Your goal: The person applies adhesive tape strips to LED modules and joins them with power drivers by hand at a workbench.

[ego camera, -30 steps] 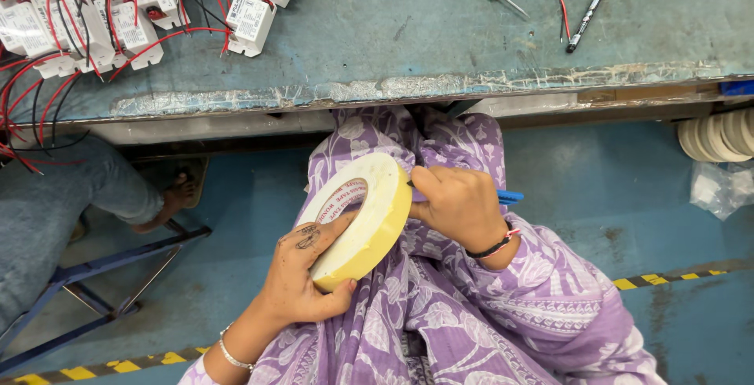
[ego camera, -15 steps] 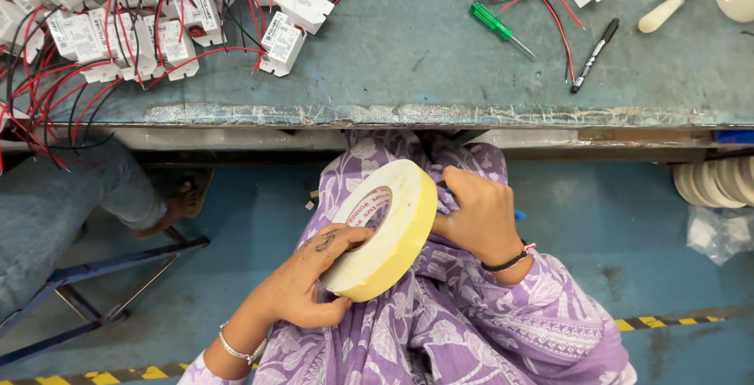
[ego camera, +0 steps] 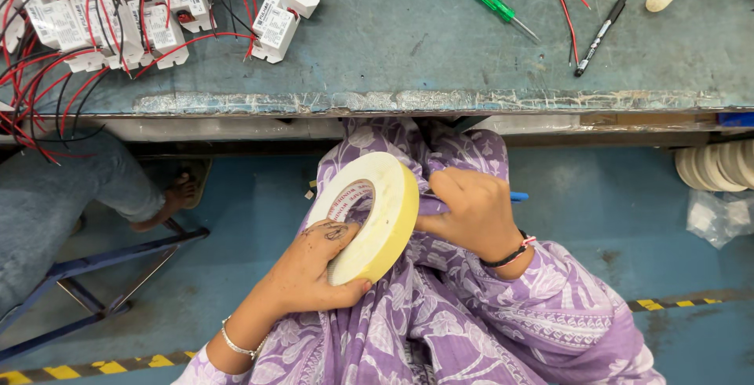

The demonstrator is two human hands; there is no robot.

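Blue-grey workbench (ego camera: 440,55) fills more of the view than a moment ago, more white wired modules (ego camera: 118,23) showing at left. Below its edge, over the lap, left hand (ego camera: 314,271) grips a large roll of pale yellow tape (ego camera: 375,216), tilted much as before. Right hand (ego camera: 471,212) is clenched just beside the roll, now lower, a blue tool tip (ego camera: 519,196) poking out past it.

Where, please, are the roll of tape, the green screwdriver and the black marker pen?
roll of tape (ego camera: 390,214): head view, on its yellow outer band.
green screwdriver (ego camera: 491,0): head view, on its handle.
black marker pen (ego camera: 601,33): head view, on its barrel.
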